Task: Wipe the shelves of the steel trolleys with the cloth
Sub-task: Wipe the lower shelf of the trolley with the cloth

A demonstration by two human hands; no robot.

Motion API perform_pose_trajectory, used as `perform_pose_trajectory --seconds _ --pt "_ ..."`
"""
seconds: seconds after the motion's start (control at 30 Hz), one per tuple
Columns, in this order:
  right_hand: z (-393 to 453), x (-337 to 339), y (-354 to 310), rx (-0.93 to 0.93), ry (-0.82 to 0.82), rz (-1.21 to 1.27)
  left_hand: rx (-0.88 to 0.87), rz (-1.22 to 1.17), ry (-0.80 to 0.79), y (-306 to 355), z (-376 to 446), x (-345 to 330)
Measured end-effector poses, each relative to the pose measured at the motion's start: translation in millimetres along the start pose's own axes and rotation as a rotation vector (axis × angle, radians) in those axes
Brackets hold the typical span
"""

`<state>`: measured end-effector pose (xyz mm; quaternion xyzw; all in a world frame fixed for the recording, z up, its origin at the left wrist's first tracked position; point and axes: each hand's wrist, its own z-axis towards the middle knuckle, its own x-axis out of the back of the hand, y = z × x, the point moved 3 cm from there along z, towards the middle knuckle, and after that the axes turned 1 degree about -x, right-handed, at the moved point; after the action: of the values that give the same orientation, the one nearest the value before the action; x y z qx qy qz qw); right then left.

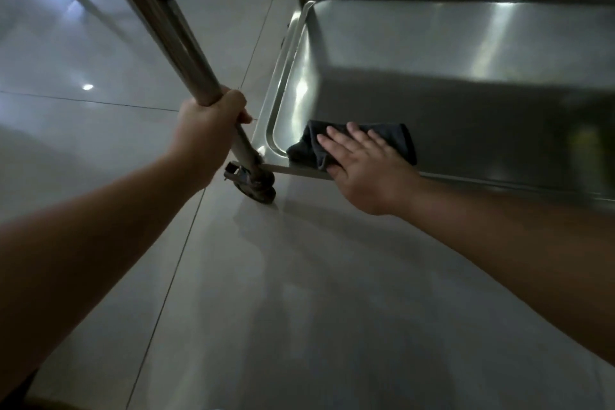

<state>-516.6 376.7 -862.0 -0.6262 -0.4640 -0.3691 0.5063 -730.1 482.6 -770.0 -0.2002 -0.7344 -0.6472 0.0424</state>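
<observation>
Cloth (392, 140) lay pressed under the flat right hand (362, 166) at the shelf's (466, 103) seven-o'clock corner; the left hand (206, 130) gripped the post (173, 40), likely steadying the trolley.

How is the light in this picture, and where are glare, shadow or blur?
Head view: dim overall; bright glare streaks on the shelf and its left rim; a dark shadow covers the shelf behind the cloth; the far right edge is blurred; the post looks bent outward by the wide lens.

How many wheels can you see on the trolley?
1. One dark wheel shows at the near left corner of the bottom shelf, below the post the left hand grips. Other wheels are probably hidden.
</observation>
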Motion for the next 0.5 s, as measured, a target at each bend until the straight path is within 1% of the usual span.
perform_pose_trajectory --seconds 0.07,0.1,0.13,0.17,0.23,0.27,0.3,0.33,0.37,0.4,0.43,0.5 --pt "-19 5 25 0.010 -0.030 -0.030 0.075 0.150 0.002 -13 4 8" --pt "-30 7 41 0.001 -0.044 -0.041 0.125 0.226 -0.042 -23 5 11" --pt "-43 10 59 -0.017 -0.055 -0.043 0.196 0.312 -0.117 -35 3 12" --pt "-55 13 78 -0.037 -0.063 -0.042 0.303 0.405 -0.212 -49 -2 12" --pt "-83 19 115 -0.086 -0.069 -0.038 0.570 0.591 -0.440 -76 -21 7" --pt "-97 21 132 -0.118 -0.071 -0.034 0.657 0.676 -0.547 -83 -31 1" --pt "-111 23 148 -0.156 -0.070 -0.026 0.680 0.720 -0.626 -86 -37 -9" --pt "-124 23 160 -0.192 -0.061 -0.019 0.650 0.711 -0.666 -84 -39 -24" --pt "-134 23 168 -0.224 -0.046 -0.015 0.582 0.658 -0.691 -80 -39 -43" --pt "-142 23 174 -0.247 -0.031 -0.017 0.478 0.612 -0.705 -70 -39 -64" --pt "-145 23 176 -0.261 -0.022 -0.022 0.336 0.617 -0.691 -58 -38 -85" --pt "-141 21 172 -0.279 -0.002 -0.033 0.014 0.764 -0.606 -26 -33 -124"
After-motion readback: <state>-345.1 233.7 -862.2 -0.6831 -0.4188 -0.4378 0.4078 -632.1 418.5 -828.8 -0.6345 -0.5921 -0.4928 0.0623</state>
